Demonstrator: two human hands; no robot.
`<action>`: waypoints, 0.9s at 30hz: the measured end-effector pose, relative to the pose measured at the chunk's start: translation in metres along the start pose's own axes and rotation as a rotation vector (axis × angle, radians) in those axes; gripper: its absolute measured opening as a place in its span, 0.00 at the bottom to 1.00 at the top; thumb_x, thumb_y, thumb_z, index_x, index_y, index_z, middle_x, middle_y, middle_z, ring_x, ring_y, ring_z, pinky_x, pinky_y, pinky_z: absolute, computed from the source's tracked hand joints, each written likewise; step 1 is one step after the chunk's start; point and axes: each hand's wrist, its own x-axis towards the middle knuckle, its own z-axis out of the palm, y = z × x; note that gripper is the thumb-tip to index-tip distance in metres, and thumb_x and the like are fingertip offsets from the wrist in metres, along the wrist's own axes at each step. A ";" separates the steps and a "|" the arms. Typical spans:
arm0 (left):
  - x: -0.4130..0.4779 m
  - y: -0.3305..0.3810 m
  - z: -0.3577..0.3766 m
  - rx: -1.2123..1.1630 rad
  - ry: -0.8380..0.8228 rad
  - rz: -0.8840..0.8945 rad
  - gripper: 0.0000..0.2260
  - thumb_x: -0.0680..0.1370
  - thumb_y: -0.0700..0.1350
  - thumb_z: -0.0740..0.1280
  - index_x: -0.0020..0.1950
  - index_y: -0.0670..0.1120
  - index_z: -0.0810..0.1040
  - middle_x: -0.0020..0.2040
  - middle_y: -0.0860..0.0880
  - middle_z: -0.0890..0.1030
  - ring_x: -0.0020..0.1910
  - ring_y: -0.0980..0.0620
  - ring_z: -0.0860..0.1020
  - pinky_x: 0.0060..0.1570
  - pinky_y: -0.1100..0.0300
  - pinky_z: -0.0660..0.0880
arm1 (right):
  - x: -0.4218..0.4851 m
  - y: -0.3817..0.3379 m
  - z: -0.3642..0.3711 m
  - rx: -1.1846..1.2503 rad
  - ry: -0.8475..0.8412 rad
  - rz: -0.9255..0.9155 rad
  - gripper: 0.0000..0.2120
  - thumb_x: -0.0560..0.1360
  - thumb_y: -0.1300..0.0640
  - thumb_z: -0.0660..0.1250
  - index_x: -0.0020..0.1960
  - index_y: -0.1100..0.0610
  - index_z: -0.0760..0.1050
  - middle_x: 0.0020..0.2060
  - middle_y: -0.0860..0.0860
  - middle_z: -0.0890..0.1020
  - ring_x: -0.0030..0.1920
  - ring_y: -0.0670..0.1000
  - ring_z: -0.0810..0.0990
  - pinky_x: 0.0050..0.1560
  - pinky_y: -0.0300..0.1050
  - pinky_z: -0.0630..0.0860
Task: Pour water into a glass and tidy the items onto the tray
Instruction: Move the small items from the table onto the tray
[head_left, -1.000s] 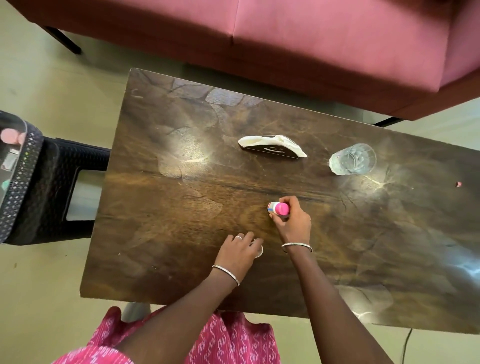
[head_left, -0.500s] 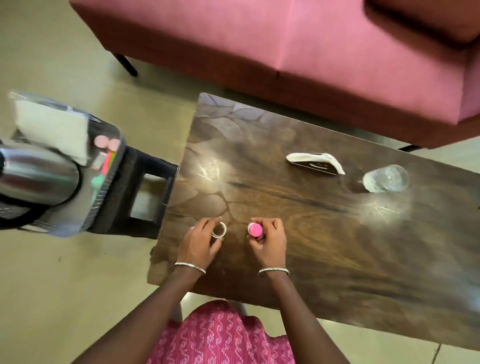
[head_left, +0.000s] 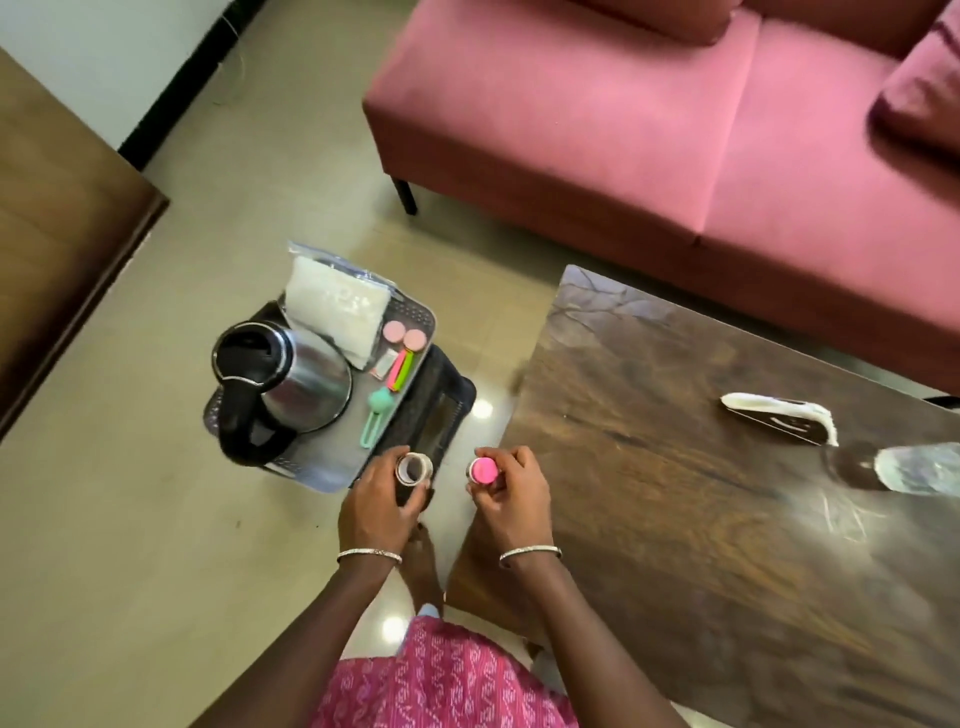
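Here two hands work at lower centre: the left hand grips one small ring-shaped roll, the right hand one pink-capped tube. One tray, centre left, carries one kettle and two pink discs. One glass stands on the worktop, right edge. No writing is legible.

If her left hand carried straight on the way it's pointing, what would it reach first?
Probably the near corner of the tray, just ahead of the left hand holding the small ring-shaped roll. Height above the tray is unclear.
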 end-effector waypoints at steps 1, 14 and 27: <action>0.005 -0.007 -0.005 0.001 0.026 -0.030 0.18 0.71 0.46 0.75 0.59 0.46 0.78 0.53 0.46 0.82 0.50 0.44 0.81 0.46 0.54 0.79 | 0.005 -0.007 0.006 -0.003 -0.003 -0.007 0.17 0.71 0.60 0.75 0.60 0.53 0.81 0.49 0.48 0.77 0.47 0.44 0.74 0.48 0.28 0.67; 0.070 -0.082 -0.015 0.279 -0.029 -0.209 0.17 0.76 0.50 0.70 0.64 0.52 0.75 0.57 0.45 0.79 0.53 0.43 0.80 0.46 0.51 0.78 | 0.087 -0.066 0.091 -0.038 -0.034 -0.119 0.15 0.71 0.52 0.75 0.54 0.55 0.78 0.47 0.51 0.81 0.45 0.53 0.79 0.46 0.50 0.78; 0.111 -0.129 0.014 0.685 0.040 0.057 0.15 0.67 0.41 0.76 0.52 0.51 0.84 0.33 0.51 0.81 0.26 0.50 0.79 0.25 0.61 0.73 | 0.157 -0.083 0.151 -0.406 -0.151 -0.190 0.16 0.73 0.51 0.71 0.58 0.53 0.73 0.50 0.54 0.83 0.55 0.58 0.75 0.52 0.53 0.69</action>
